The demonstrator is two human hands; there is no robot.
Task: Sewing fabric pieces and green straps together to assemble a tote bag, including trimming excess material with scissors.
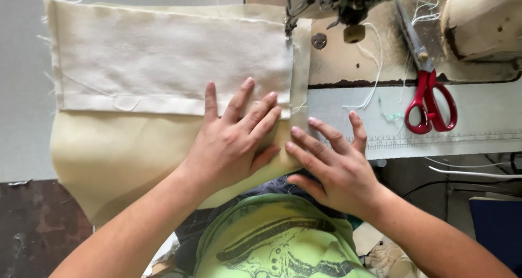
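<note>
A cream cloth piece (109, 153) lies on the sewing table with a paler folded layer (163, 60) on top of it. Its right edge sits under the presser foot (290, 28) of the sewing machine. My left hand (234, 142) lies flat on the cloth, fingers spread, just below the folded layer's hem. My right hand (331, 164) rests flat at the cloth's right edge, fingertips touching the fabric beside the left hand. Neither hand grips anything.
Red-handled scissors (429, 101) lie on the machine bed to the right. Loose white threads (372, 76) trail across the bed. A printed ruler strip (446, 139) runs along the table's front edge. The machine's body (478, 28) stands at the far right.
</note>
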